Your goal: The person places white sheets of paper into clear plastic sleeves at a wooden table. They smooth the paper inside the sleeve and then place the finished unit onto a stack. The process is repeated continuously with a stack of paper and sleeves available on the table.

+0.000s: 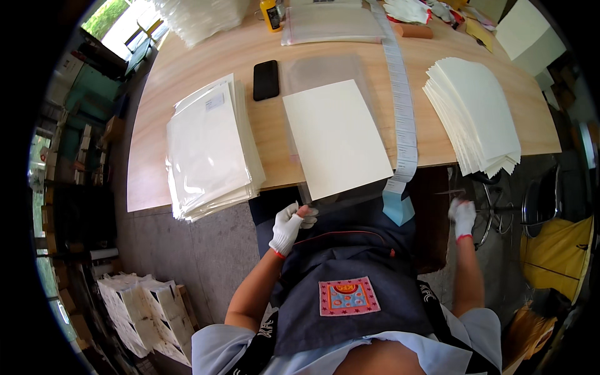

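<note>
Navy apron (300, 312) nearest. White sheet (337, 140) over or inside clear sleeve (328, 67), bench (200, 62) front edge. Left hand (294, 225) looks pinched on sleeve's near-left corner; right hand (462, 217) blurred, can't tell. Keep sheet square.

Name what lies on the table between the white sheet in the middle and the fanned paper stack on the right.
The head view shows, from left to right, a margin of clear plastic, the long white strip, then bare tabletop.
</note>
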Demonstrator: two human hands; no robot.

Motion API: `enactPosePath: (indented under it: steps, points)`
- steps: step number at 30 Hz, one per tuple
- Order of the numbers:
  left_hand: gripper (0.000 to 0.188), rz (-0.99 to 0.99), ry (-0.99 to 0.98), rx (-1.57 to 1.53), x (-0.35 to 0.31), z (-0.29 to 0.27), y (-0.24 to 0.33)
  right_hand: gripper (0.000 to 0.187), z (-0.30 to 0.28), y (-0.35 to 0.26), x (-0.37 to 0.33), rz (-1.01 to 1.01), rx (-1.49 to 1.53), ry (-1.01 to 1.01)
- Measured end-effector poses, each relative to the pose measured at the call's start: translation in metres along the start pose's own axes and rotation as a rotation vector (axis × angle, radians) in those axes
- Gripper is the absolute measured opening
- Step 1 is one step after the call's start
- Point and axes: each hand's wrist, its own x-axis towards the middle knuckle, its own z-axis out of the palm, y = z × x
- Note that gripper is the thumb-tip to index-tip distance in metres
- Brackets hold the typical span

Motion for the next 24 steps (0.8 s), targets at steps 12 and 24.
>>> enactPosePath:
  steps: [12, 24]
  points:
    - [0.027, 1.095, 0.244, 1.141, 0.021, 0.005, 0.006, 0.025, 0.232, -0.167, -0.135, -1.314, -0.922, -0.614]
    - [0.017, 0.302, 0.487, -0.518, 0.040, 0.033, -0.021, 0.017, 0.254, -0.107, -0.111, -1.080, -0.853, -0.235]
